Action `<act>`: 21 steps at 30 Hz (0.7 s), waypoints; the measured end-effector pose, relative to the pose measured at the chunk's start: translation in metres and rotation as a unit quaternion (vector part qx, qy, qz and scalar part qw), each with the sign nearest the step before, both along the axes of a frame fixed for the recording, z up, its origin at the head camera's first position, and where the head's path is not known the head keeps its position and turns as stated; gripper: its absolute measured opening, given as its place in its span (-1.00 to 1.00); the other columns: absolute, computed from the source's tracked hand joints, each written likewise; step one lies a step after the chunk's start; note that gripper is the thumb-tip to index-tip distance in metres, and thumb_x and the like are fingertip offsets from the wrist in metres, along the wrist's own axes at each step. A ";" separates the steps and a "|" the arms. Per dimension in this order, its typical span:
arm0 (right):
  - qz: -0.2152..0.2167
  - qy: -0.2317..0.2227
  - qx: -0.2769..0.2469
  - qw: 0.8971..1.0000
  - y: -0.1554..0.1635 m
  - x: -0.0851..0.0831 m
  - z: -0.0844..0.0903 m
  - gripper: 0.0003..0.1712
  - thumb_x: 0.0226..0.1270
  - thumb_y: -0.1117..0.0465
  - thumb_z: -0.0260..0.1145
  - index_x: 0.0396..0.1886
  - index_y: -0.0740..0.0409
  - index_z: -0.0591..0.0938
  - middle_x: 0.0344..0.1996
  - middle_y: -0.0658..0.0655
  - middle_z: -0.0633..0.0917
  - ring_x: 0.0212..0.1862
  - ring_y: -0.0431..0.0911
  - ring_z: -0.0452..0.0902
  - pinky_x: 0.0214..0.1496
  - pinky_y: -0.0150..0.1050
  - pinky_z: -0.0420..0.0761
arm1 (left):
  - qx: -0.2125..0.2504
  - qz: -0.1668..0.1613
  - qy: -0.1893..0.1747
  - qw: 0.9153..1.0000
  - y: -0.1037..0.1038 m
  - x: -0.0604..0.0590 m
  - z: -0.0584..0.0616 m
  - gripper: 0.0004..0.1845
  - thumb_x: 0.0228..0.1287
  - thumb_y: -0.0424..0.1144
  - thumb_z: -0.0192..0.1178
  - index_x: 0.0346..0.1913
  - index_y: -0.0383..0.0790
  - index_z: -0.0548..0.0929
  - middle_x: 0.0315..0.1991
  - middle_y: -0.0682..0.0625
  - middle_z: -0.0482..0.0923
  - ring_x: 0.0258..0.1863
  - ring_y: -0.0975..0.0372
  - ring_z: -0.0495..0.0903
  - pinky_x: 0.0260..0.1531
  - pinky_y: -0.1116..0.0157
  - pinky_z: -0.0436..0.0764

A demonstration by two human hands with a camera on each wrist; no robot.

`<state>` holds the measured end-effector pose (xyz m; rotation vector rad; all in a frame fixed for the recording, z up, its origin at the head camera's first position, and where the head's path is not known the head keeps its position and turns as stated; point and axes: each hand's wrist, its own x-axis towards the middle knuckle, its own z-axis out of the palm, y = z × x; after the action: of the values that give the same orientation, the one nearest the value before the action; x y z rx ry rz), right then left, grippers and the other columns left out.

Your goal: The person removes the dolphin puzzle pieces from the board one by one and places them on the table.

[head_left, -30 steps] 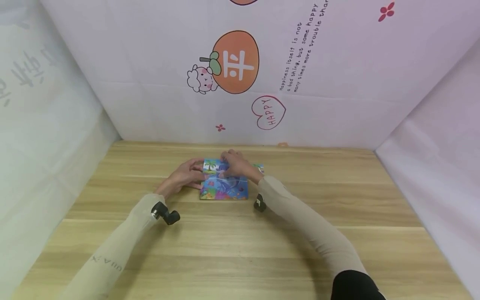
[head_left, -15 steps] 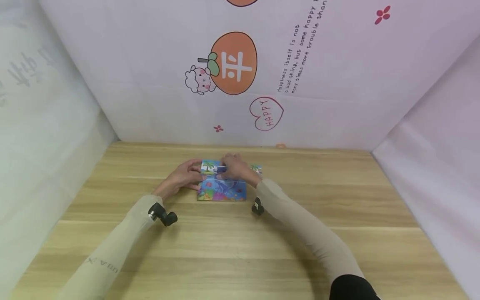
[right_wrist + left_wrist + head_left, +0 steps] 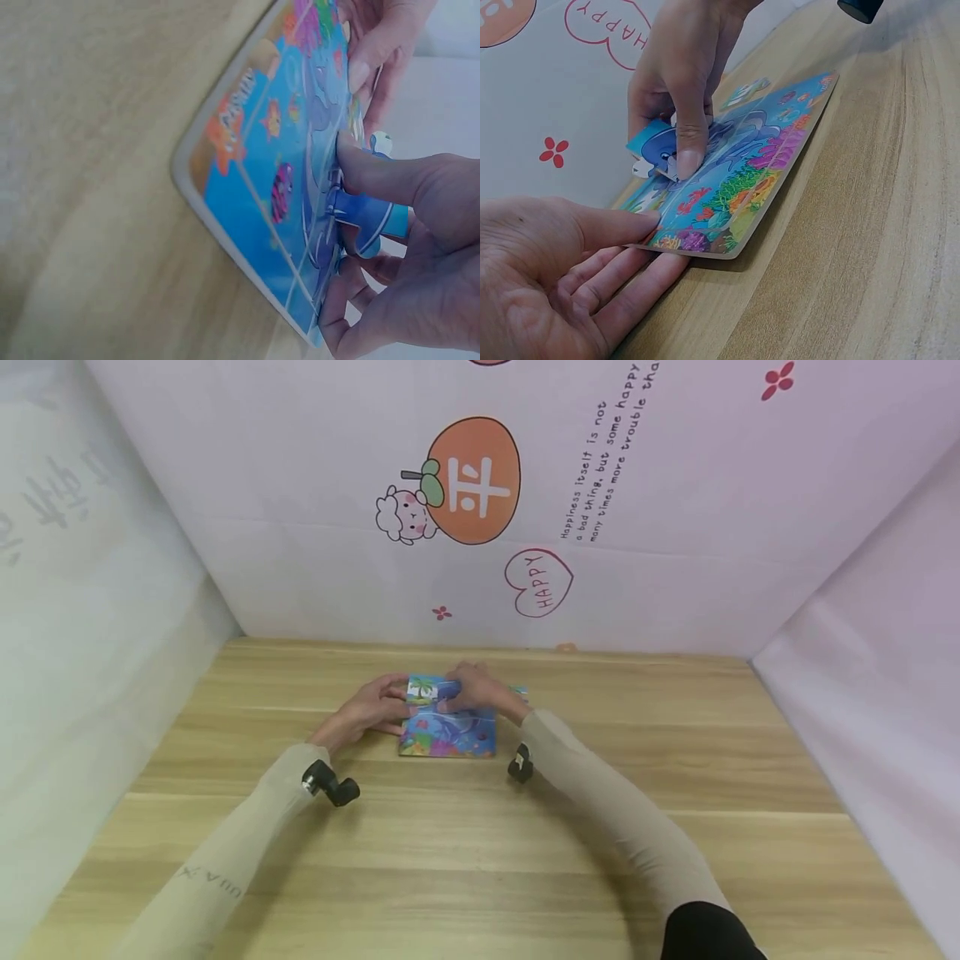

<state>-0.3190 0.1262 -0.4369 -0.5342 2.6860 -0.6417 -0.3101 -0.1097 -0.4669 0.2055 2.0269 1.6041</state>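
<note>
Pinched in the right hand (image 3: 676,90), a light, stiff puzzle piece (image 3: 654,144) hangs just above the thin puzzle board (image 3: 739,176); left hand (image 3: 562,281), fingers straight, steadies the board's edge beside it.

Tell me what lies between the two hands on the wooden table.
The puzzle board lies between them: left hand steadies its edge, right hand pinches a blue puzzle piece over it. Clearest in the left wrist view.

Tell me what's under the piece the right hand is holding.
The piece, pinched by the right hand, hangs tilted over the puzzle board, above the dolphin picture. The spot straight beneath is covered by the fingers, so an open slot can't be confirmed.
</note>
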 end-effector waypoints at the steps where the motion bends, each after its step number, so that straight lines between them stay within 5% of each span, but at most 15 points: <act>1: -0.004 -0.008 -0.004 1.000 0.001 -0.001 0.000 -0.33 0.41 0.07 0.47 0.39 0.32 0.56 0.39 0.34 0.48 0.41 0.22 0.26 0.60 0.12 0.26 | -0.001 -0.001 0.000 1.000 0.000 0.000 0.000 -0.12 0.43 -0.44 0.26 0.68 -0.20 0.05 0.42 -0.36 0.23 -0.12 0.15 0.66 -0.19 0.31 0.85; 5: 0.001 -0.018 -0.015 1.000 0.008 -0.006 0.001 -0.46 0.39 0.10 0.47 0.24 0.29 0.63 0.24 0.26 0.58 0.28 0.12 0.37 0.48 0.01 0.42 | -0.004 0.001 -0.002 1.000 0.001 0.000 0.000 -0.13 0.45 -0.44 0.26 0.68 -0.19 0.05 0.41 -0.34 0.23 -0.14 0.17 0.67 -0.18 0.31 0.85; 11: 0.038 -0.033 -0.073 0.996 0.018 -0.015 0.005 -0.84 0.42 0.33 0.39 -0.17 0.28 0.57 -0.29 0.07 0.50 -0.21 -0.11 0.37 -0.15 -0.34 0.48 | 0.001 0.008 0.000 1.000 0.000 -0.001 0.000 -0.13 0.45 -0.45 0.26 0.68 -0.20 0.05 0.41 -0.35 0.25 -0.18 0.18 0.68 -0.19 0.30 0.86; 15: 0.051 -0.054 -0.105 0.992 0.022 -0.017 0.006 -0.91 0.44 0.39 0.34 -0.17 0.31 0.57 -0.30 0.05 0.53 -0.23 -0.15 0.38 -0.17 -0.41 0.47 | 0.002 0.008 -0.003 1.000 0.000 0.000 0.001 -0.14 0.45 -0.46 0.25 0.68 -0.19 0.06 0.42 -0.35 0.24 -0.17 0.19 0.69 -0.20 0.30 0.86; 21: 0.035 -0.047 -0.119 0.991 0.026 -0.016 0.006 -0.90 0.48 0.29 0.36 -0.13 0.26 0.68 -0.21 0.10 0.69 -0.17 -0.12 0.51 0.03 -0.27 0.59 | 0.004 0.010 -0.007 1.000 0.001 -0.001 0.000 -0.13 0.44 -0.48 0.24 0.68 -0.20 0.06 0.42 -0.35 0.25 -0.20 0.20 0.69 -0.23 0.33 0.85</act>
<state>-0.3346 0.1522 -0.4311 -0.6382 2.5057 -0.9494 -0.3111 -0.1087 -0.4673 0.1768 2.0194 1.6218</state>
